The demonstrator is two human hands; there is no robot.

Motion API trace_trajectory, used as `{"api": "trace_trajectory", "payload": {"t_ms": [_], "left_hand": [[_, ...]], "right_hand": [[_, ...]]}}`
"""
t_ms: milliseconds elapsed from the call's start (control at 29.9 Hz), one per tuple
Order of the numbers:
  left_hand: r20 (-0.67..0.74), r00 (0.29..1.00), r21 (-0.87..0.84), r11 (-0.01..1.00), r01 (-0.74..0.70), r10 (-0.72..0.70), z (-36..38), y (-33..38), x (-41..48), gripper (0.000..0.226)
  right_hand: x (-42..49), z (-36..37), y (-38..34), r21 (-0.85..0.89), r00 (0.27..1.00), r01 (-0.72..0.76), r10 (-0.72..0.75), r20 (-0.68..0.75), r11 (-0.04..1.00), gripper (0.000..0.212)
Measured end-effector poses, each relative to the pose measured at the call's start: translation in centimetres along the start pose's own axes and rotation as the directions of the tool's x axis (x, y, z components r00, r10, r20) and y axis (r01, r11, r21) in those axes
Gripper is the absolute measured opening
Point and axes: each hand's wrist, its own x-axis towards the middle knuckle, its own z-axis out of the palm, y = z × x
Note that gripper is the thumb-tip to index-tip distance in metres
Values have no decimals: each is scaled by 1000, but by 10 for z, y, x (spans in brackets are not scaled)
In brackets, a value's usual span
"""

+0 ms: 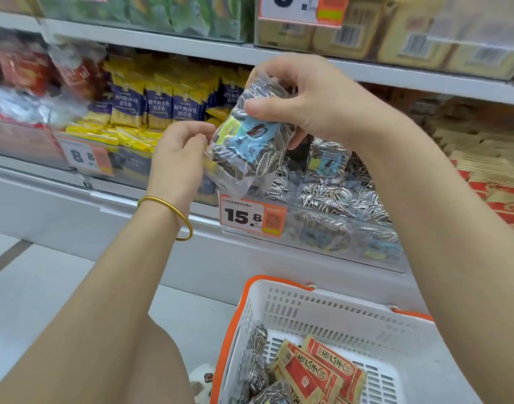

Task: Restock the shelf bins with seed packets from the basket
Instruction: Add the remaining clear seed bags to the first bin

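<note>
A clear packet of striped sunflower seeds [251,141] with a pale blue label hangs in front of the shelf. My right hand [305,103] grips its top end from above. My left hand [180,150], with a gold bangle on the wrist, pinches the packet's lower left edge. Behind and below the packet is a clear shelf bin [346,231] holding several like packets, marked by a 15.8 price tag [251,218]. The white basket with an orange rim [331,313] stands at the bottom right, with more striped seed packets [257,365] and red-and-tan packets [322,371] inside.
To the left, a bin of yellow-and-purple packets [159,109] carries a price tag starting with 8 [85,157]. Red packets [31,68] fill the far left and a red-patterned bin [494,182] the far right. An upper shelf [395,33] holds tan boxes. My knee [150,368] is at lower left.
</note>
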Motion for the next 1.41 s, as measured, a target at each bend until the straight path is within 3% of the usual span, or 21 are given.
{"api": "trace_trajectory", "payload": {"t_ms": [201,736,904,1104,1205,1406], "left_hand": [[24,997,-23,997,71,-70,6,0,-1,21],[17,995,194,976,-95,93,18,3,-8,20],[91,985,209,964,-165,148,19,4,-10,24],[80,989,224,965,-137,122,20,3,-11,24],[54,994,198,975,-103,94,21,3,-11,24],[3,994,186,977,-108,109,22,4,-9,28]], "right_hand": [[6,21,16,49,991,-89,83,108,995,27],[-4,57,36,-170,985,-70,42,-166,983,42],[-17,53,37,-51,978,-45,34,-206,998,33],[-35,37,52,366,967,-149,212,-139,919,24],[-42,40,60,406,966,-212,255,-53,889,17],[-42,44,64,459,962,-211,265,-57,863,12]]}}
